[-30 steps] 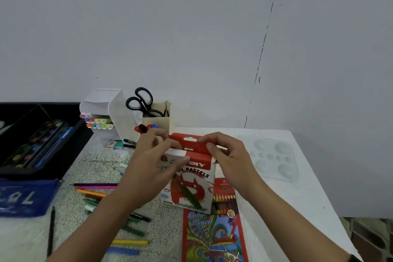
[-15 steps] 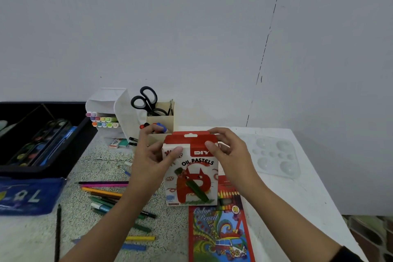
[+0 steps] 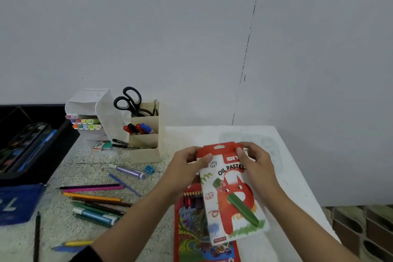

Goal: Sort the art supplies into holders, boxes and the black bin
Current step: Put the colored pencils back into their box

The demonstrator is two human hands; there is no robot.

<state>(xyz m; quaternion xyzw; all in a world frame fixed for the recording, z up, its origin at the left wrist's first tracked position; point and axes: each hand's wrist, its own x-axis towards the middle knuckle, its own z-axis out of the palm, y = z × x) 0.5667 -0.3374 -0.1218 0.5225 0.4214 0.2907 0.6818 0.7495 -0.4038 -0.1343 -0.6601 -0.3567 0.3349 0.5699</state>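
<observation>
Both hands hold a red-and-white oil pastel box (image 3: 231, 198) by its red top flap, tilted above the table. My left hand (image 3: 187, 171) pinches the top left corner and my right hand (image 3: 256, 162) the top right. Under the box lies a red colour pencil box (image 3: 191, 221). Several loose pencils and markers (image 3: 95, 200) lie on the table to the left. A beige holder (image 3: 146, 140) with scissors (image 3: 129, 100) and pens stands behind them, beside a white marker holder (image 3: 91, 112). The black bin (image 3: 49, 151) sits at far left with a paint set inside.
A blue pouch (image 3: 19, 202) lies in front of the bin. A blue sharpener (image 3: 149, 169) and a purple marker (image 3: 127, 170) rest before the beige holder. A clear paint palette (image 3: 270, 144) lies behind my right hand. The table's right edge (image 3: 306, 187) drops to a tiled floor.
The oil pastel box's top flap has been pressed shut. Both hands have carried the box to the right and tilted it, uncovering the beige holder.
</observation>
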